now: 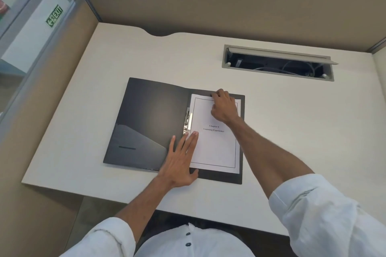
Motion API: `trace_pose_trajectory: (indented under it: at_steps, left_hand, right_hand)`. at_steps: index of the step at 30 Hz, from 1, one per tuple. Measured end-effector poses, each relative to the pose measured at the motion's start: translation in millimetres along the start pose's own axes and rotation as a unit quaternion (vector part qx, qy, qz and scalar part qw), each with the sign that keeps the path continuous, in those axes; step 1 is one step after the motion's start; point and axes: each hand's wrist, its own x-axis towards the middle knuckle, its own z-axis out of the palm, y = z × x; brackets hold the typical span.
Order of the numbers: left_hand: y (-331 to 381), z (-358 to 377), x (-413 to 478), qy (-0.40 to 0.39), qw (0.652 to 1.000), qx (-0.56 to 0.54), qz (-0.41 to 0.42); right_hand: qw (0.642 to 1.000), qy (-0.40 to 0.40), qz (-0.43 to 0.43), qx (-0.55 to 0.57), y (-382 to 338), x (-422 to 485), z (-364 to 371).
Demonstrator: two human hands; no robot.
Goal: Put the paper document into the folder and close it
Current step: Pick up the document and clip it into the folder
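A dark grey folder (150,119) lies open and flat on the desk. A white paper document (215,148) with a printed title rests on the folder's right half, beside the metal clip (187,120) at the spine. My left hand (181,160) lies flat with fingers spread, pressing the paper's lower left edge and the spine. My right hand (224,105) rests on the paper's top edge with fingers curled; whether it pinches the sheet I cannot tell.
The pale desk (292,131) sits in a cubicle with beige partition walls (229,6). An open cable tray (277,63) with wires is recessed at the back right. The desk's front edge runs just below the folder.
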Motion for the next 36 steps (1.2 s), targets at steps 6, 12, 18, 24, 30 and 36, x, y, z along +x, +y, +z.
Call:
trace_pose_trajectory:
  at_steps: [6,12,18,24,30,36]
  left_hand:
    - [1.0,2.5,0.9,-0.001,1.0,-0.013,-0.005]
    - [3.9,4.1,1.0,0.005,0.999,-0.026,-0.026]
    - [5.4,4.6,-0.7,0.003,0.998,-0.043,-0.043]
    - [4.9,1.9,-0.3,0.0,0.998,-0.035,-0.043]
    - [5.4,1.9,-0.5,-0.004,0.999,-0.03,-0.041]
    - [4.6,2.0,-0.2,-0.014,0.998,-0.024,-0.048]
  right_hand:
    - [1.0,0.007,0.006,-0.005,2.3,9.2,-0.3]
    - [1.0,0.007,-0.001,-0.001,0.4,11.0,0.9]
    - [1.0,0.011,-0.001,-0.001,2.9,12.3,2.2]
    - [1.0,0.021,-0.018,-0.002,1.7,8.4,3.9]
    - [1.0,0.024,-0.016,-0.004,-1.1,7.7,5.7]
    - [1.0,0.021,-0.017,-0.002,-1.1,8.7,5.8]
